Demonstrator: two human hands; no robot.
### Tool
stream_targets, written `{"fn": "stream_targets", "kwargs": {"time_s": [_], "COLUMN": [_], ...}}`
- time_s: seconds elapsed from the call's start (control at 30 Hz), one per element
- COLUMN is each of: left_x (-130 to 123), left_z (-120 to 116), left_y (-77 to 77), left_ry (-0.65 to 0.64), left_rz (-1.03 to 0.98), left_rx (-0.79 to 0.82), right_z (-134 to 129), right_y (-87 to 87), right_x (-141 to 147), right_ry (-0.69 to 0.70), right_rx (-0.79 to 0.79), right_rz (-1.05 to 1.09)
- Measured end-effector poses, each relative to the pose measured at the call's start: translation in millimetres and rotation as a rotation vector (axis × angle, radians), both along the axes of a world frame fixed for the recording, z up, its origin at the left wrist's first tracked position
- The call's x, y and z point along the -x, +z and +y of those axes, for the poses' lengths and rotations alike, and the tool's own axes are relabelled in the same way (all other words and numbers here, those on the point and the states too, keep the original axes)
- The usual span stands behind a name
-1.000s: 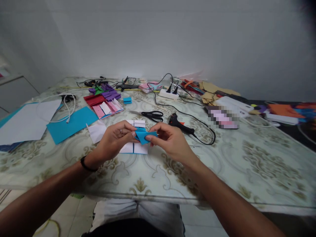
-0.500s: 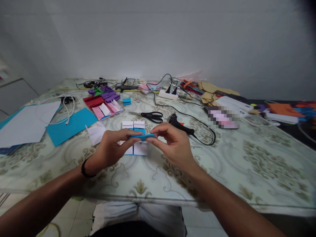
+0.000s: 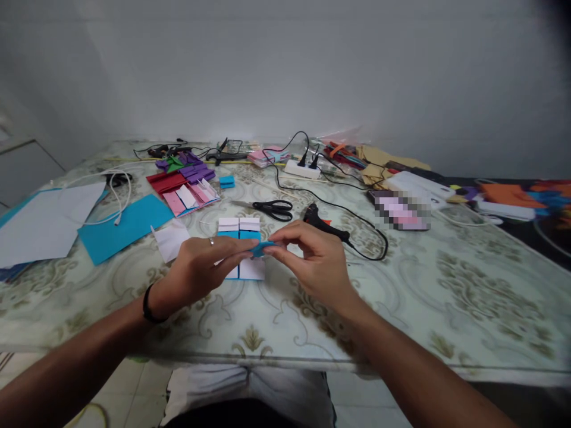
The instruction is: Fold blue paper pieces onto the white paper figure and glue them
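Note:
A small folded blue paper piece (image 3: 263,246) is pinched between both hands above the table. My left hand (image 3: 203,261) has its fingers pressed together on the left end; a ring and a dark wristband show on it. Thumb and fingertips of my right hand (image 3: 314,255) grip the right end. Below and behind the hands lies a white and blue folded paper piece (image 3: 252,268), partly covered by my left hand. Black-handled scissors (image 3: 273,208) lie just beyond, and a black glue gun (image 3: 325,224) rests behind my right hand.
Blue paper (image 3: 125,229), white sheets (image 3: 51,220) and a white cable (image 3: 129,196) lie at left. Red, pink and purple folded papers (image 3: 190,193) sit behind them. A power strip (image 3: 302,169) stands at the back, with a phone (image 3: 399,211) and a white device (image 3: 419,189) to the right.
My left fingers have moved further over the blue piece, covering more of its left part and straightening along it. The view has shifted slightly.

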State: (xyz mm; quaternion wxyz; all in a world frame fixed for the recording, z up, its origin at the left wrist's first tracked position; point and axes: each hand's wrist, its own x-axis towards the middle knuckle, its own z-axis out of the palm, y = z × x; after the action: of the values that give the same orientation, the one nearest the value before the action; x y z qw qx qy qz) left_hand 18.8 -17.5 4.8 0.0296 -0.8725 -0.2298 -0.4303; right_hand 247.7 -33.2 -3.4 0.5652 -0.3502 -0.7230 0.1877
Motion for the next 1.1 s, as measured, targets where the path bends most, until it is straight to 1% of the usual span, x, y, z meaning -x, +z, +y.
{"fn": "stream_targets", "kwargs": {"time_s": [0.1, 0.2, 0.3, 0.4, 0.5, 0.67, 0.73, 0.8, 0.87, 0.93, 1.0, 1.03, 1.1], "left_x": [0.2, 2.2, 4.7, 6.1, 6.3, 6.0, 5.3, 4.2, 3.0, 2.5, 2.7, 2.9, 2.9], "left_z": [0.6, 2.3, 4.1, 4.8, 4.4, 6.2, 8.0, 9.8, 11.4, 12.9, 14.1, 14.4, 14.3], "left_y": [0.5, 0.2, -0.2, 0.3, 1.3, 1.7, 1.0, 0.5, 0.8, 1.8, 3.3, 3.9, 4.6], "left_ry": [0.034, 0.037, 0.036, 0.012, -0.023, -0.113, -0.111, -0.115, -0.14, -0.164, -0.173, -0.172, -0.163], "left_rz": [0.039, 0.061, 0.082, 0.093, 0.036, -0.128, -0.172, -0.225, -0.302, -0.37, -0.388, -0.381, -0.351], "left_rx": [-0.046, -0.053, -0.015, 0.057, 0.183, 0.544, 0.655, 0.764, 0.879, 0.971, 1.026, 1.037, 1.028], "right_z": [1.0, 2.4, 3.9, 6.0, 9.6, 17.9, 19.0, 17.9, 15.3, 13.1, 12.5, 12.8, 13.9], "right_y": [0.8, 0.5, 0.2, 0.0, -1.2, -6.1, -7.6, -7.8, -6.4, -4.2, -2.7, -2.5, -3.2], "right_x": [0.1, -0.8, -2.1, -2.8, -3.0, -4.2, -4.2, -3.9, -4.0, -5.0, -6.5, -7.1, -7.3], "right_ry": [-0.018, -0.02, -0.007, 0.04, 0.086, 0.199, 0.251, 0.248, 0.2, 0.207, 0.238, 0.232, 0.16], "right_rx": [-0.017, -0.019, -0.013, 0.031, 0.157, 0.512, 0.566, 0.528, 0.41, 0.296, 0.222, 0.191, 0.13], "right_rz": [-0.049, -0.086, -0.11, -0.112, -0.03, 0.217, 0.239, 0.223, 0.163, 0.056, -0.046, -0.081, -0.129]}}
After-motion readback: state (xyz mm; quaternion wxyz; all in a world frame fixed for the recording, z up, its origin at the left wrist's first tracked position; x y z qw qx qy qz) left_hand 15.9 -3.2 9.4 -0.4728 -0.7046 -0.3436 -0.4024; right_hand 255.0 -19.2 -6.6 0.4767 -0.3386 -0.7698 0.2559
